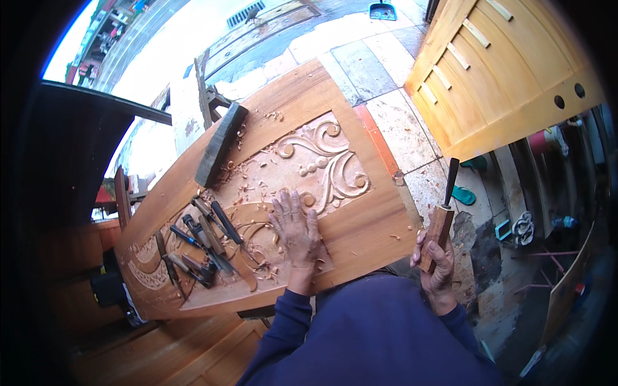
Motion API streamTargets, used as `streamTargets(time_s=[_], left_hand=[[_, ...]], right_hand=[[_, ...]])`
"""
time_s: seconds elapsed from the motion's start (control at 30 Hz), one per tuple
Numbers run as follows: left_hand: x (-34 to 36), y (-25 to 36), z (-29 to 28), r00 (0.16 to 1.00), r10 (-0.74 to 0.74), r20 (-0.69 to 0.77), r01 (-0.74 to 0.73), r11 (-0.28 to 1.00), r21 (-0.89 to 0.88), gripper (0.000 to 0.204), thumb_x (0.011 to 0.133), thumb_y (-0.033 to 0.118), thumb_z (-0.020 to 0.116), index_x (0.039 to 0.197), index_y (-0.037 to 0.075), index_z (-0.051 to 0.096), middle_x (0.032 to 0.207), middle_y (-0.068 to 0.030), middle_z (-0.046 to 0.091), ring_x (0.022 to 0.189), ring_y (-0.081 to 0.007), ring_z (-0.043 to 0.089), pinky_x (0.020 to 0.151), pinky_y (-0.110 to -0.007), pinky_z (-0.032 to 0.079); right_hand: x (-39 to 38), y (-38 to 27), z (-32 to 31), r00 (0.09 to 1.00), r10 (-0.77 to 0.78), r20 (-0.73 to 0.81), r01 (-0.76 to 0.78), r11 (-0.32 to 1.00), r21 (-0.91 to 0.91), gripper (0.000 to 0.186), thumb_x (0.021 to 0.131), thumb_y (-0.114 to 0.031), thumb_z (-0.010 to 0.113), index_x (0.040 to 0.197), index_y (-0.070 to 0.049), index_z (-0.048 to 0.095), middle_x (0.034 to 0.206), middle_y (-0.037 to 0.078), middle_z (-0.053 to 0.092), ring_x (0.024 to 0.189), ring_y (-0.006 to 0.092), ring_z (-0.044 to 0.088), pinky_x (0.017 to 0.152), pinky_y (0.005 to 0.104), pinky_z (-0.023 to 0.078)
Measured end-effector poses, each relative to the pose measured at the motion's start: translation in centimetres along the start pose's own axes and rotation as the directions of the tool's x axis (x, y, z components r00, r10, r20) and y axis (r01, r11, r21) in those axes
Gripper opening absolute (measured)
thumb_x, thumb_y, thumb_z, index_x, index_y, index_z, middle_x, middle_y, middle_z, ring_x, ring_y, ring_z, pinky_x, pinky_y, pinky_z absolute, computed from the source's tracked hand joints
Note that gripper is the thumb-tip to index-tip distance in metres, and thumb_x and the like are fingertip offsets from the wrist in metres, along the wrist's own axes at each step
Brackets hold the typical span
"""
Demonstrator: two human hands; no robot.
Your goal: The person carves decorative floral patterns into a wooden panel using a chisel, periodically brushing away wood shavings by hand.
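Note:
My left hand [297, 228] lies flat with fingers spread on a carved wooden panel [380, 225], beside raised scrollwork [322, 161]. In my right hand [439, 267], off the panel's right edge, is a wood chisel [440, 226]. Its thick wooden handle sits in my closed fingers and its dark blade points up and away from me. Left of my left hand, several carving tools [205, 235] lie in a heap on the panel. A long dark block [221, 145] rests near the panel's far left edge. Curled wood shavings [248, 186] are scattered over the carving.
A yellowish wooden door [496, 71] with short strips on it stands at the upper right. Below it, a green slipper [463, 195] lies on the tiled floor [402, 122]. A blue dustpan [382, 11] is at the far top. Wooden boards [193, 354] are at lower left.

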State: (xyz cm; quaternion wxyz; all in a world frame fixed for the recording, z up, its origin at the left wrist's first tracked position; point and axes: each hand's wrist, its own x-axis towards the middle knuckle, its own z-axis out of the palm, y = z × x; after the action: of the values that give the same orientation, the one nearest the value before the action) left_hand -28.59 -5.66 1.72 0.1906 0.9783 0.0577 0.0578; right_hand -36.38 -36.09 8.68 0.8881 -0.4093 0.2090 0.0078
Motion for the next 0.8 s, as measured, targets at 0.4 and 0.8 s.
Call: streamTargets(time_s=[0.4,0.8], left_hand=[[-0.7,-0.1,-3.0,0.823,0.516,0.236,-0.466,0.852,-0.239,0.064,0.102,0.029,0.067,0.161,0.01,0.048,0.172,-0.0181,0.035,0.162,-0.0412,0.024,0.131,-0.055,0.018],[2.9,6.6,-3.7,0.099,0.991,-0.09,-0.646,-0.005,-0.763,0.039,0.102,0.038,0.062,0.125,0.01,0.075,0.122,-0.0127,0.073,0.117,-0.0335,0.065,0.105,-0.046,0.051]], right_hand=[[-6.2,9.7,6.4,0.98,-0.039,-0.196,0.062,0.992,0.113,0.058,0.096,-0.012,0.078,0.146,-0.007,0.049,0.099,0.004,0.06,0.074,0.0157,0.063,0.063,0.0312,0.055],[-7.6,13.9,7.7,0.988,0.156,-0.012,-0.156,0.987,-0.028,0.019,0.096,-0.009,0.074,0.113,-0.007,0.068,0.092,0.003,0.069,0.075,0.0135,0.07,0.06,0.0285,0.058]])
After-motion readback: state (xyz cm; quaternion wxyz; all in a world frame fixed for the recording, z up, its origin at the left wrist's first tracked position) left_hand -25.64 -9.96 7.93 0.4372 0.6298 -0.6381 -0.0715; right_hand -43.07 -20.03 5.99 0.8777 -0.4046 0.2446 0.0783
